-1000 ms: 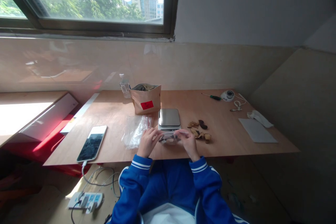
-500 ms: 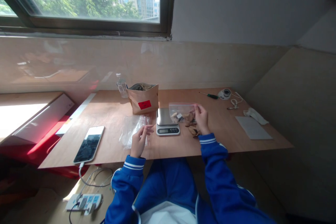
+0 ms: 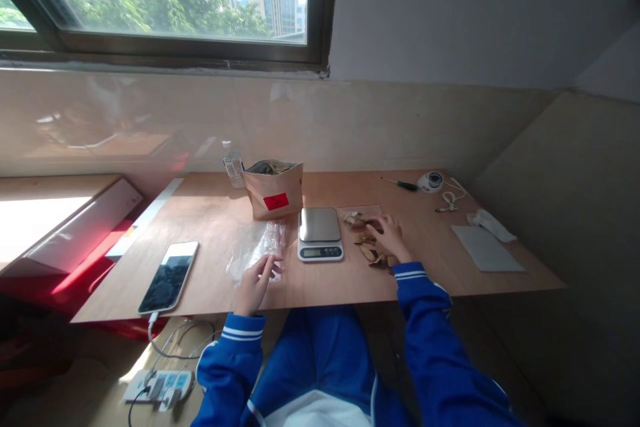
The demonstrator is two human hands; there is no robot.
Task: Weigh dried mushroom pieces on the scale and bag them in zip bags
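- Right hand [image 3: 389, 233] flat on the table [image 3: 210, 213], palm down, fingers spread a little, resting on a small clear bag [image 3: 361, 216] with dried bits inside.
- Hard to tell if holding the bag or only pressing on it; fingers cover that part.
- Bag lying flat under and just past the right fingertips, beside the scale [image 3: 320, 233].
- Loose dried slices [image 3: 375, 255] on the table, close under the right hand, near the wrist.
- Left hand [image 3: 256, 280] on the near edge of the table, fingers half curled, tips touching the pile of empty bags [image 3: 256, 248]. Nothing pinched that can be seen.
- Scale between the two hands, nothing on its plate.
- Brown paper pouch [image 3: 275, 188] standing open, past the left hand, behind the scale.
- Water bottle [image 3: 233, 164] just beside the pouch, farther from the hands.
- Phone [image 3: 169, 276] lying flat, well out to the left of the left hand.
- Screwdriver [image 3: 399, 183] and small round thing [image 3: 433, 181] far past the right hand.
- Clear bag likely very light, thin, floppy and slippery; best pinched at the top edge near the seal, not in the middle.
- Dried slices likely light, stiff and easy to snap; soft pinch by the edges.
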